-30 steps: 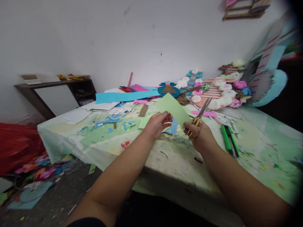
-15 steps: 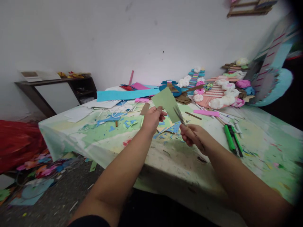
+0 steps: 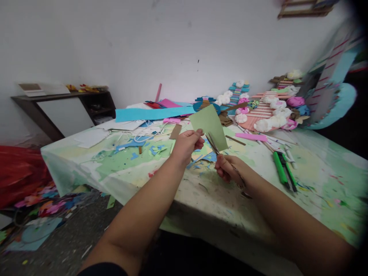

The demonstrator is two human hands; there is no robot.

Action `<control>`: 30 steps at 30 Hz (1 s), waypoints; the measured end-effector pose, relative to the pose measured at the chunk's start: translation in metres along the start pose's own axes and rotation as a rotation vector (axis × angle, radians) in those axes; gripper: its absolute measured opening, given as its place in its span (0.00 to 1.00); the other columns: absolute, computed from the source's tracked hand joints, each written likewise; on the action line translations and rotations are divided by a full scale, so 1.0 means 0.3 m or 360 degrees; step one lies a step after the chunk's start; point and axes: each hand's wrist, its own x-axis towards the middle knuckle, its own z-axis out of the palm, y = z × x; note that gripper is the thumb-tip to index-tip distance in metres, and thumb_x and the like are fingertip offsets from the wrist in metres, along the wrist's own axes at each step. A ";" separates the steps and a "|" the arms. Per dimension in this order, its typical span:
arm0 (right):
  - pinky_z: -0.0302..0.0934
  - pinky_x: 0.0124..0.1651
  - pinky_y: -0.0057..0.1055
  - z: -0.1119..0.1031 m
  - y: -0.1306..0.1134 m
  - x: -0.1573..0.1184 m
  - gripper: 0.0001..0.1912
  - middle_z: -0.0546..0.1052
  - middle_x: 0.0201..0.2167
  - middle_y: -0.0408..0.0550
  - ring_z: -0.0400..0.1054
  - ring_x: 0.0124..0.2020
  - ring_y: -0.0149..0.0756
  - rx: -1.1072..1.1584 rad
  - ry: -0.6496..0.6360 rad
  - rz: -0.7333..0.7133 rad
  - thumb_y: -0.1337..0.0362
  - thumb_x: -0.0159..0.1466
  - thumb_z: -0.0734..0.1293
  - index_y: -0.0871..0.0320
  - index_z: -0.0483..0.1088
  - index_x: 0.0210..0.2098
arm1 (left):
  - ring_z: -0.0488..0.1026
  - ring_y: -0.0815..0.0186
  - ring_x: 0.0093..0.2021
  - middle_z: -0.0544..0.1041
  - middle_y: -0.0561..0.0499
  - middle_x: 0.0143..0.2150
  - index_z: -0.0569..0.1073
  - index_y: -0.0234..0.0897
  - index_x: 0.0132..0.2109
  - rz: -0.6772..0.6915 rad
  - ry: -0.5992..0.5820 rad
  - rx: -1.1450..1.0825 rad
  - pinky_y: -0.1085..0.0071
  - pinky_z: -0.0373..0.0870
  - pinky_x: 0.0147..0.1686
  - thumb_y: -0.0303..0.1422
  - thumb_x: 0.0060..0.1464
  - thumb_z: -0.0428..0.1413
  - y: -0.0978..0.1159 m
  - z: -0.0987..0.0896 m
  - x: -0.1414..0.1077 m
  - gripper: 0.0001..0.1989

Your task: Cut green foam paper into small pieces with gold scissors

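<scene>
Between thumb and fingers, my left hand point(image 3: 188, 145) pinches the left side of a green sheet of paper point(image 3: 210, 124), held up above the table. My right hand point(image 3: 230, 168) is closed round a pair of scissors point(image 3: 212, 144), whose handles are partly hidden by the fingers. The blades point up and to the left at the sheet's lower edge, close to my left fingertips. Whether they have cut into the paper I cannot tell. Under the hands lie blue and green paper scraps point(image 3: 204, 158).
A green-handled cutting tool point(image 3: 283, 170) and markers point(image 3: 290, 158) lie at the right. Paper guitar-shaped crafts point(image 3: 267, 111) stand along the back. A long blue paper strip point(image 3: 152, 114) lies at the back left. Scraps point(image 3: 48, 203) litter the floor beside a red bag point(image 3: 23, 172).
The green sheet has shifted slightly right and turned. The scissors have moved left, from the sheet's right side to its lower edge near my left fingers.
</scene>
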 end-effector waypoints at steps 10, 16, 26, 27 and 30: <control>0.50 0.18 0.23 0.004 0.006 0.000 0.26 0.66 0.17 0.45 0.58 0.15 0.26 -0.0091 0.0091 -0.0070 0.42 0.51 0.52 0.60 0.62 0.21 | 0.56 0.77 0.15 0.62 0.56 0.14 0.62 0.34 0.19 0.0352 0.0122 0.0415 0.77 0.52 0.18 0.43 0.41 0.51 0.000 0.001 -0.019 0.16; 0.46 0.17 0.24 0.007 -0.018 -0.001 0.25 0.62 0.12 0.42 0.54 0.13 0.25 -0.0316 0.0141 0.0027 0.42 0.48 0.56 0.59 0.60 0.16 | 0.56 0.76 0.17 0.61 0.56 0.14 0.60 0.34 0.16 0.0544 0.0307 0.0756 0.76 0.53 0.20 0.43 0.43 0.49 0.019 0.002 -0.045 0.17; 0.48 0.19 0.23 0.014 -0.046 -0.012 0.17 0.63 0.17 0.40 0.54 0.16 0.22 0.0351 0.0015 0.0079 0.51 0.50 0.60 0.60 0.60 0.20 | 0.56 0.76 0.17 0.61 0.56 0.14 0.61 0.34 0.17 0.0473 0.0242 0.0604 0.77 0.53 0.20 0.44 0.44 0.48 0.001 0.001 -0.032 0.18; 0.48 0.19 0.23 0.014 -0.044 -0.011 0.17 0.62 0.17 0.40 0.53 0.16 0.22 0.0399 -0.0011 0.0063 0.51 0.50 0.61 0.60 0.60 0.20 | 0.56 0.76 0.16 0.61 0.56 0.13 0.62 0.34 0.17 0.0456 0.0231 0.0614 0.77 0.52 0.19 0.44 0.43 0.48 0.000 0.001 -0.032 0.18; 0.47 0.19 0.23 0.014 -0.032 -0.007 0.17 0.61 0.17 0.39 0.53 0.16 0.22 0.0461 -0.0020 0.0027 0.51 0.50 0.61 0.60 0.60 0.20 | 0.54 0.75 0.16 0.60 0.57 0.13 0.66 0.35 0.21 0.0424 0.0212 0.0654 0.76 0.51 0.18 0.44 0.42 0.49 -0.001 0.001 -0.035 0.16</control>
